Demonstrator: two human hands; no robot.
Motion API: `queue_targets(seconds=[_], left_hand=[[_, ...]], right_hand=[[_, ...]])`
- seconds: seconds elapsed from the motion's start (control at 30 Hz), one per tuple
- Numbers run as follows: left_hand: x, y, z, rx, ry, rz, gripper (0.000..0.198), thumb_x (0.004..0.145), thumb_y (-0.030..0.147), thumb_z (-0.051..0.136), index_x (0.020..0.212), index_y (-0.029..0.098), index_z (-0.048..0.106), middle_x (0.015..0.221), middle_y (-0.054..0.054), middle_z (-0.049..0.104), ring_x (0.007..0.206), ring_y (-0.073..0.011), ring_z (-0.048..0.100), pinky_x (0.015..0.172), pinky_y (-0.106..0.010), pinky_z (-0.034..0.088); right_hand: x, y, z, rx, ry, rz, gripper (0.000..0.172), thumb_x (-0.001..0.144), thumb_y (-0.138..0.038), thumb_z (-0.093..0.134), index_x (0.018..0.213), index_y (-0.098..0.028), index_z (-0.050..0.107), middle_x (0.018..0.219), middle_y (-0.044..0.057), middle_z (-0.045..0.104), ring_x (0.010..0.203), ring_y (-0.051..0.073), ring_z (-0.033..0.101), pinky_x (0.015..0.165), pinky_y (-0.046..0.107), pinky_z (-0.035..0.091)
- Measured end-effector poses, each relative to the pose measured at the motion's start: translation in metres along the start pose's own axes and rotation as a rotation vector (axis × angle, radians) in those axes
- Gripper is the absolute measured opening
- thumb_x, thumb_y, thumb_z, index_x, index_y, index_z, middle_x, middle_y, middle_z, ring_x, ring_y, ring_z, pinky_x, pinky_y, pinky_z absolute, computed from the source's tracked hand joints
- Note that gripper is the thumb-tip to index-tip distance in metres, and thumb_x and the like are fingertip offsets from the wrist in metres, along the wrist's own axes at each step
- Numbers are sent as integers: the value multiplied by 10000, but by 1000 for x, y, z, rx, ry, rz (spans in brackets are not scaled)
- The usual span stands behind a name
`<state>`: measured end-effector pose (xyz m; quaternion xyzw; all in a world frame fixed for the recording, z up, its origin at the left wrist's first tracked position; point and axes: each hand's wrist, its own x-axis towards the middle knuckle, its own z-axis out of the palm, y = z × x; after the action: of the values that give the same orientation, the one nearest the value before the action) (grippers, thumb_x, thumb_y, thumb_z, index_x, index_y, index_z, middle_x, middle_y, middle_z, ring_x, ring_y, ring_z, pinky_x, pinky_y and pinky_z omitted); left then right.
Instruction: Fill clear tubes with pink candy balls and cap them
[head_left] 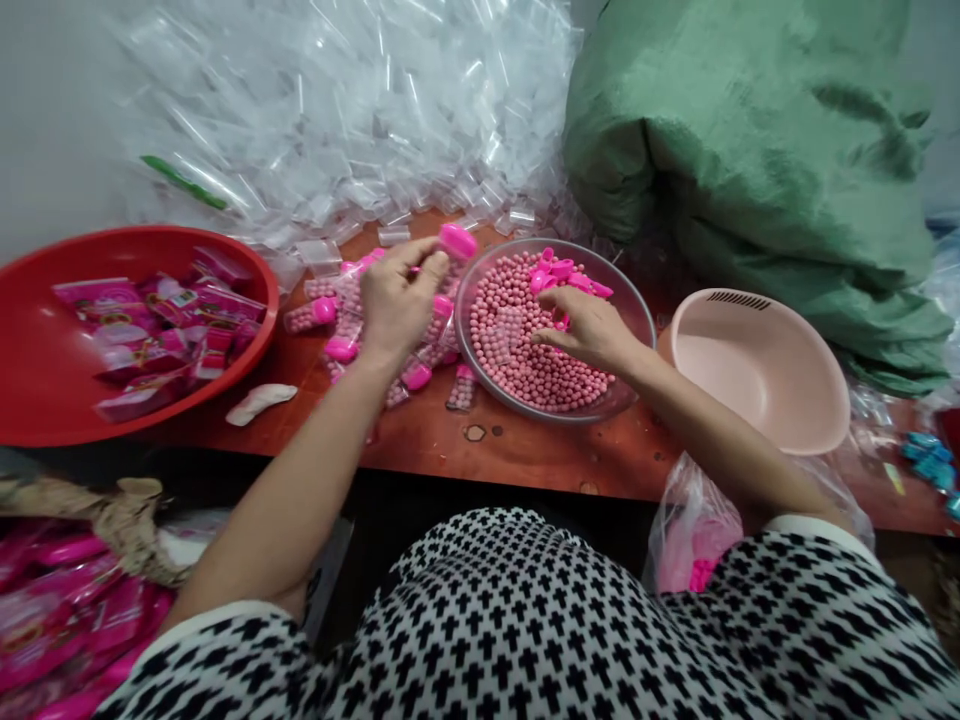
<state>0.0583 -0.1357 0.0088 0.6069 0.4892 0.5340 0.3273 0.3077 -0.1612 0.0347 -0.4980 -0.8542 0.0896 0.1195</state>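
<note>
Between the thumb and fingers of my left hand [401, 300] is a small pink-capped bottle [457, 242]; only its bright pink cap shows plainly. Below that hand lies a heap of similar clear bottles [311, 315], filled with pink balls and closed with pink caps. My right hand [589, 325] reaches over a round clear bowl [643, 330], thumb and fingers apart. Pink candy-like balls [510, 345] fill much of the bowl. Several small bright pink plastic pieces [551, 270], spoon-like in shape, rest on the balls just beyond my right fingertips.
A red basin [255, 370] with pink packets stands at the left. Clear empty tubes [360, 90] pile up at the back, beside a large green sack [750, 130]. On the right sits a pale pink basin [757, 380]. A clear bag [697, 530] hangs at the table's front edge.
</note>
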Motion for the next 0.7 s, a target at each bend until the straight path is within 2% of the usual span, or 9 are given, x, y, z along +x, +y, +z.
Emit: queue_targets(seconds=[0.07,0.13,0.23,0.3,0.37,0.43,0.57,0.63,0.7], left_hand=[[8,-14,-23,285,89,64,262,876,413,600,1004,220,722,966,-9,710,982,-211,605,954,-407,425],[13,-30,-35,455,113,92,241,860,407,611,967,229,735,914,-20,698,1022,-245,596,979,-437,395],[14,-47,-35,524,115,91,245,846,404,633,1020,252,715,1041,-36,671,1199,-324,502,1050,-532,307],[12,-49,-31,513,126,77,275,845,405,649,1094,296,685,1176,-36,634,1287,-366,425,1077,-582,260],[7,-44,-28,494,135,90,314,848,387,652,1157,329,656,1271,-37,594,1331,-369,389,1116,-578,234],[0,-34,-24,491,115,146,354,880,361,606,1227,296,634,1317,-73,570,1325,-350,413,1138,-542,254],[-16,-7,-7,383,-25,214,347,908,354,562,1200,193,660,1210,-124,646,1166,-286,560,1067,-443,386],[-23,7,5,324,-146,187,308,878,342,599,1134,196,686,1110,-96,694,1053,-259,618,996,-408,437],[-28,17,17,295,-289,163,294,859,336,608,1090,177,699,1019,-76,719,955,-236,647,923,-378,467]], right_hand=[[4,-3,9,-24,-105,13,317,905,-408,588,1100,-159,619,1088,119,697,926,243,628,771,340,439],[9,-11,18,-51,-170,40,283,909,-385,582,1071,-157,627,1030,114,709,898,241,629,739,324,418],[17,-27,27,-97,-211,65,382,880,-384,614,1191,-164,583,1097,126,692,916,258,632,699,315,405],[21,-35,30,-146,-240,70,466,850,-392,639,1255,-180,549,1182,142,652,910,272,633,650,309,392],[24,-38,33,-163,-253,77,466,826,-389,659,1232,-183,562,1211,151,619,895,276,628,617,303,378],[25,-36,34,-98,-225,76,382,799,-351,684,1124,-166,605,1172,146,617,908,265,614,634,301,386],[25,-26,35,277,-144,97,102,769,-201,696,778,-151,607,878,63,674,823,177,608,714,279,423],[22,-21,32,520,-101,161,182,781,-255,706,707,-160,570,719,20,654,705,145,603,668,268,443],[16,-17,27,752,-39,222,311,757,-410,744,712,-172,549,645,0,627,622,137,599,599,266,466]])
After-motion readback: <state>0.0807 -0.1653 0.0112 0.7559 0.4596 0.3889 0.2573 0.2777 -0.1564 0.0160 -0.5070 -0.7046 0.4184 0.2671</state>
